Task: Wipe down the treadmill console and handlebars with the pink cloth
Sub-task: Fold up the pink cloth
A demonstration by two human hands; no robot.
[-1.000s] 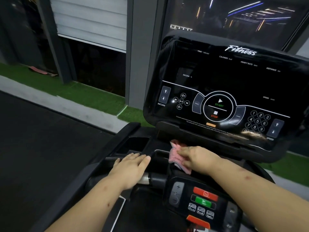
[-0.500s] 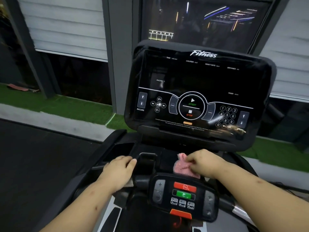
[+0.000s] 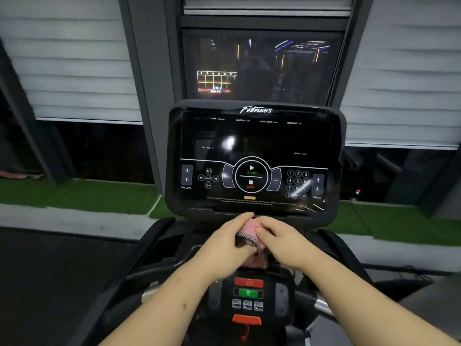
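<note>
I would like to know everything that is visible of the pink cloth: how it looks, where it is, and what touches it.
The pink cloth looks soft, like towel fabric, with a hem striped dark and light. It is bunched up, not spread flat, and largely hidden between two hands. The left hand and the right hand both hold it. It is just below the console and above the button panel. Whether it touches the treadmill cannot be told.

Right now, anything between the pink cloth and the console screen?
Nothing visible. The left hand and right hand hold the pink cloth just below the console; the screen face above it is unobstructed.
</note>
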